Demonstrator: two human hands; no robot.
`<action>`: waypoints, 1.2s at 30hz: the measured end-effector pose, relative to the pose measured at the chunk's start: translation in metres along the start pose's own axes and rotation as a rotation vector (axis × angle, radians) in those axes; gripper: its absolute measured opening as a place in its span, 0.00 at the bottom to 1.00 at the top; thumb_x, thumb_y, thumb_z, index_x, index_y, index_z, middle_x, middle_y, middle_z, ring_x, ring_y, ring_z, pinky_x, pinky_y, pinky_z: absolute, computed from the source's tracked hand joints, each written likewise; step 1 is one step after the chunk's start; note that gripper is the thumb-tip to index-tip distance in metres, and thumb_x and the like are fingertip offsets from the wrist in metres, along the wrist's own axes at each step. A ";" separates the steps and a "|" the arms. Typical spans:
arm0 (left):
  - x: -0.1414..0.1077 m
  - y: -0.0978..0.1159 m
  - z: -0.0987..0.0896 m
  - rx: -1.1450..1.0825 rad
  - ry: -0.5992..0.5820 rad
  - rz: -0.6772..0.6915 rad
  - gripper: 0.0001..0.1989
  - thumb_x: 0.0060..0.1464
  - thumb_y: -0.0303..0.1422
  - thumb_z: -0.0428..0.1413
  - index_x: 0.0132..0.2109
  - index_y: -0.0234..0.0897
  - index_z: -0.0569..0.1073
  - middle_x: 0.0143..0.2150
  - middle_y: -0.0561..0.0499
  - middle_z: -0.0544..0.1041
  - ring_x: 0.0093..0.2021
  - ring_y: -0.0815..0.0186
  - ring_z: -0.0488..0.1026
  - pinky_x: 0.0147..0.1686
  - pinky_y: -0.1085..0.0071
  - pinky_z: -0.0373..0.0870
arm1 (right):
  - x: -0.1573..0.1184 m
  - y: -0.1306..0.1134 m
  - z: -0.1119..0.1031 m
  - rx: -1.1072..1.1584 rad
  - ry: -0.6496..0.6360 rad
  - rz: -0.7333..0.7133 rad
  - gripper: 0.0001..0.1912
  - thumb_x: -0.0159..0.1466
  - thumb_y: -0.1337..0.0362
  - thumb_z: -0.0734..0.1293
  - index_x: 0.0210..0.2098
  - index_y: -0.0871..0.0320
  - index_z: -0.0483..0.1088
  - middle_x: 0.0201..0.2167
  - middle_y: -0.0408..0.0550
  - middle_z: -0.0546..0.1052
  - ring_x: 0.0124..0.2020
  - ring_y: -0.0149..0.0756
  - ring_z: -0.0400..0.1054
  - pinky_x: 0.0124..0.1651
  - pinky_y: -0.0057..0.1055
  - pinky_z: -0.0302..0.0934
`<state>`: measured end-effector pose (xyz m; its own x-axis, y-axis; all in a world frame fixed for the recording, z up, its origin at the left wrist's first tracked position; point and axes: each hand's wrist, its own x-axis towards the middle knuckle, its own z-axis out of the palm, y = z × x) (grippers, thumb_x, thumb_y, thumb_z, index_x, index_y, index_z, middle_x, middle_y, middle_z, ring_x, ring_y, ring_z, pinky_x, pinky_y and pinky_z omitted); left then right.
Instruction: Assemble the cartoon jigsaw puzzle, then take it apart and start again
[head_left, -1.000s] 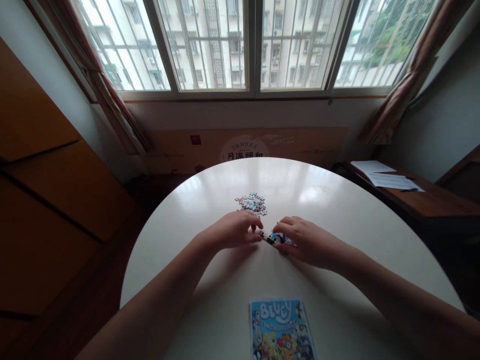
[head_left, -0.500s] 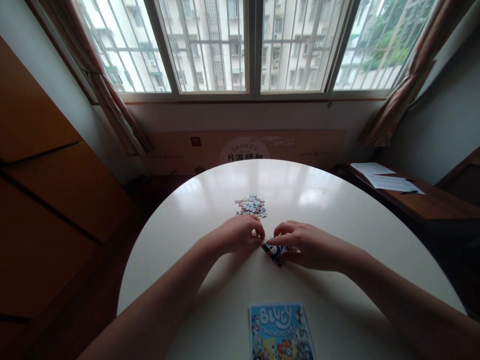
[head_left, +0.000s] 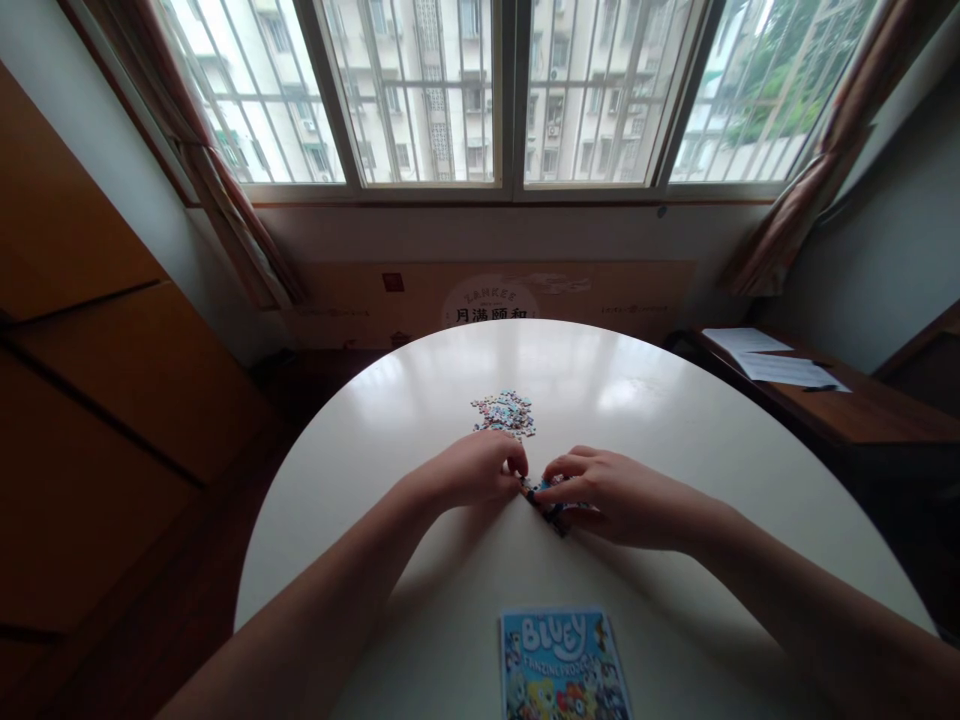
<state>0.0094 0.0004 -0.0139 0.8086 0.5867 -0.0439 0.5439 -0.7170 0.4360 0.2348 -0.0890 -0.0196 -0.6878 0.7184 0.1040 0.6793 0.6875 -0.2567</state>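
A small joined section of jigsaw puzzle, dark blue and multicoloured, lies on the white table between my hands. My left hand is pinched at its left corner, on what looks like a jigsaw piece mostly hidden by the fingertips. From the other side my right hand grips the section, fingers bent over its top and thumb along the near edge. Much of the section's picture is covered by this hand. Just beyond my left hand sits a loose pile of small jigsaw pieces.
A blue picture sheet reading "Bluey" lies near me on the round white table. To the right, papers and a pen rest on a brown desk. An orange-brown cabinet stands at left, a barred window beyond.
The fingers of my right hand have moved slightly left and cover more of the puzzle section. My left hand keeps its pinch at the corner, almost in place.
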 end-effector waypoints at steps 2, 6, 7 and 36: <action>0.001 0.000 -0.001 -0.057 -0.026 -0.054 0.09 0.49 0.29 0.60 0.39 0.39 0.81 0.35 0.52 0.80 0.35 0.64 0.74 0.34 0.71 0.65 | -0.001 -0.003 -0.001 -0.003 0.001 0.003 0.19 0.66 0.67 0.67 0.54 0.42 0.74 0.51 0.44 0.75 0.50 0.37 0.68 0.52 0.34 0.63; 0.002 0.000 -0.003 -0.211 -0.064 -0.124 0.08 0.47 0.31 0.61 0.38 0.37 0.80 0.34 0.52 0.81 0.35 0.64 0.75 0.33 0.72 0.66 | -0.002 -0.006 -0.002 -0.021 0.004 0.009 0.19 0.66 0.67 0.66 0.54 0.43 0.74 0.50 0.46 0.76 0.50 0.38 0.68 0.52 0.35 0.63; 0.002 0.000 -0.003 -0.254 -0.065 -0.136 0.09 0.46 0.31 0.62 0.38 0.37 0.80 0.34 0.52 0.81 0.35 0.64 0.75 0.33 0.72 0.67 | -0.002 -0.007 -0.002 -0.025 0.004 0.010 0.19 0.66 0.67 0.66 0.54 0.43 0.74 0.50 0.46 0.75 0.50 0.39 0.67 0.51 0.35 0.63; -0.003 -0.044 -0.024 -0.052 0.388 -0.559 0.06 0.50 0.32 0.61 0.37 0.39 0.80 0.36 0.50 0.82 0.37 0.61 0.77 0.35 0.69 0.68 | -0.003 -0.010 -0.006 -0.019 -0.020 0.011 0.19 0.67 0.65 0.65 0.55 0.46 0.74 0.52 0.49 0.74 0.51 0.41 0.66 0.51 0.36 0.62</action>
<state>-0.0222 0.0396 -0.0111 0.2655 0.9630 0.0461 0.8368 -0.2539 0.4850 0.2313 -0.0975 -0.0115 -0.6848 0.7241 0.0820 0.6918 0.6813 -0.2393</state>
